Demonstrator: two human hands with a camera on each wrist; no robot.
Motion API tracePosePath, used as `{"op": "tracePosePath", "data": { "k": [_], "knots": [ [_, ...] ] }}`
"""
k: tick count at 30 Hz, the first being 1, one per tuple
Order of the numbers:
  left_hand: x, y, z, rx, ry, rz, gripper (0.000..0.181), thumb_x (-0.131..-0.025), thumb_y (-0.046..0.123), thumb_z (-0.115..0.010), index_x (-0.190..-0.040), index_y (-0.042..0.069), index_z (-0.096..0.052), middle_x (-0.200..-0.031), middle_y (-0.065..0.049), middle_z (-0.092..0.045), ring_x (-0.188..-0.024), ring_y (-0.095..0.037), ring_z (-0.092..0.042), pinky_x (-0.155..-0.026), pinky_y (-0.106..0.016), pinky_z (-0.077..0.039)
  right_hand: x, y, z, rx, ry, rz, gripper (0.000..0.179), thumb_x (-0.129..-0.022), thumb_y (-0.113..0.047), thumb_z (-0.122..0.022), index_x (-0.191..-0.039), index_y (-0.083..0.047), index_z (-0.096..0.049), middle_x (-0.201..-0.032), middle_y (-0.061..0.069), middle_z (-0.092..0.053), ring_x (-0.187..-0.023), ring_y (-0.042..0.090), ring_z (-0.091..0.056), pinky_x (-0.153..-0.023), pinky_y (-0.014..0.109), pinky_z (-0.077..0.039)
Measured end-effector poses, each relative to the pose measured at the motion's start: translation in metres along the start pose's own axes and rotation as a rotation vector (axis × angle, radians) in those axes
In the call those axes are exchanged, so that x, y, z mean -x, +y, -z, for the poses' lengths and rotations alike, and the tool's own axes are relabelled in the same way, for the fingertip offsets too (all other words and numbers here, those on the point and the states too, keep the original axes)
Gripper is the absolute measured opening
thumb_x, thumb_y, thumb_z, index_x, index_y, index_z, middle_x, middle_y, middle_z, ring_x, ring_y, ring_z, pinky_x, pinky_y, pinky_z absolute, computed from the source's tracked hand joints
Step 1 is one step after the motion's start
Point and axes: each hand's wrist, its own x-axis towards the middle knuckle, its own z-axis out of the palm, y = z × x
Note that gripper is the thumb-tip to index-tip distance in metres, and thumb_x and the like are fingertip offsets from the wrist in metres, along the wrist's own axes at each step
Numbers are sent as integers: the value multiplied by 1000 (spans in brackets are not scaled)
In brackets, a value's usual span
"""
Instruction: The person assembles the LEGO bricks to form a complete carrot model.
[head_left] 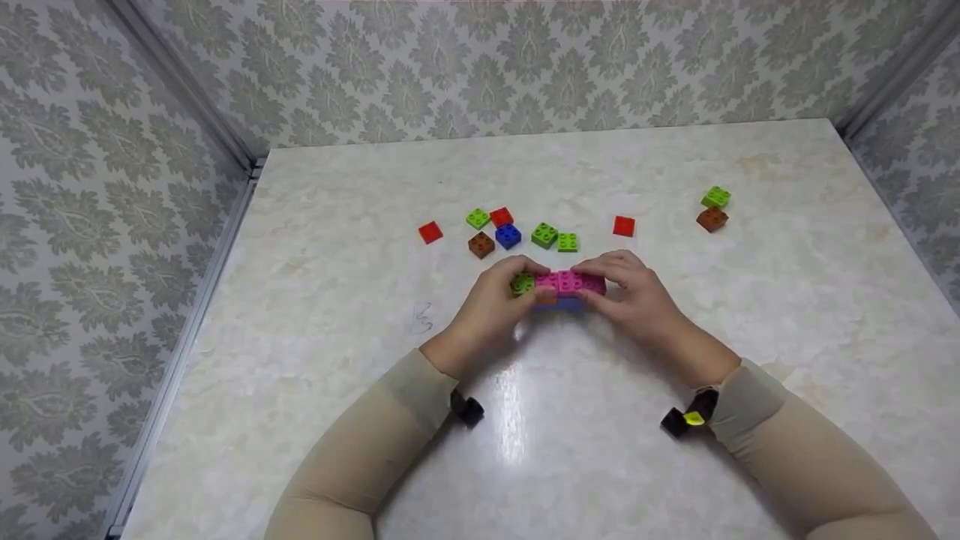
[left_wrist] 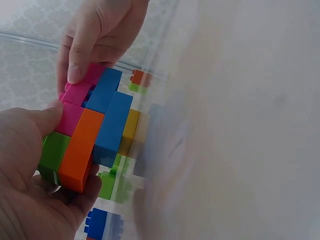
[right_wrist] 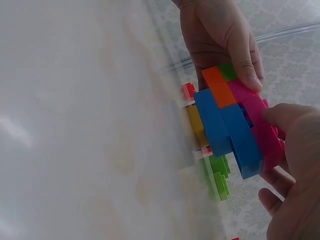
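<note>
Both hands hold a stepped stack of toy building bricks between them, near the middle of the table. Its top row has a green brick (left_wrist: 54,150) at the left end and pink bricks (head_left: 570,282) to the right. Under these sit an orange brick (left_wrist: 82,147) and a blue brick (right_wrist: 241,140), with another blue brick (left_wrist: 114,130) lower and a yellow brick (right_wrist: 197,125) at the bottom. My left hand (head_left: 491,300) grips the left end, thumb on the near side. At the other end, my right hand (head_left: 637,296) pinches the pink bricks, its far fingers partly hidden.
Beyond the hands lie loose bricks: a red one (head_left: 430,232), a brown one (head_left: 481,244), a blue one (head_left: 508,235), a green one (head_left: 544,235) and another red one (head_left: 624,226). Farther right, a lime brick (head_left: 716,196) lies by a brown brick (head_left: 712,219). Patterned walls (head_left: 487,75) border the table.
</note>
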Motion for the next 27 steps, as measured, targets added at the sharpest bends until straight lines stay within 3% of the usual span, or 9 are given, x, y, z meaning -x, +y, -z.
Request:
{"op": "tracePosePath", "data": {
  "k": [3, 8, 20, 27],
  "knots": [
    [-1, 0, 0, 6, -3, -4, 30, -106, 35, -80, -133, 22, -76, -138, 2, -73, -129, -17, -63, -122, -44, -49, 0, 2, -1, -45, -17, -46, 37, -101, -14, -86, -138, -13, -81, -140, 8, -78, -137, 24, -63, -117, 32, -47],
    [-1, 0, 0, 17, -2, -2, 28, -107, 34, -80, -132, 22, -76, -137, 3, -73, -128, -16, -63, -121, -43, -50, -1, 3, -7, -169, -39, -135, 37, -107, -20, -81, -141, -11, -76, -143, 11, -74, -128, 21, -63, -105, 19, -51],
    [2, -4, 1, 20, 13, -14, 29, -106, 31, -81, -132, 19, -76, -136, 1, -74, -129, -17, -65, -120, -43, -52, -7, -5, -13, -148, -103, -151, 35, -108, -21, -79, -142, -12, -77, -143, 10, -77, -134, 26, -70, -103, 12, -52],
    [-1, -4, -1, 26, 2, -44, 31, -105, 33, -82, -133, 20, -76, -136, 2, -75, -129, -17, -66, -121, -43, -52, -2, 3, -13, -176, -63, -114, 35, -108, -19, -79, -142, -11, -77, -141, 9, -78, -129, 20, -70, -103, 13, -55]
  ]
}}
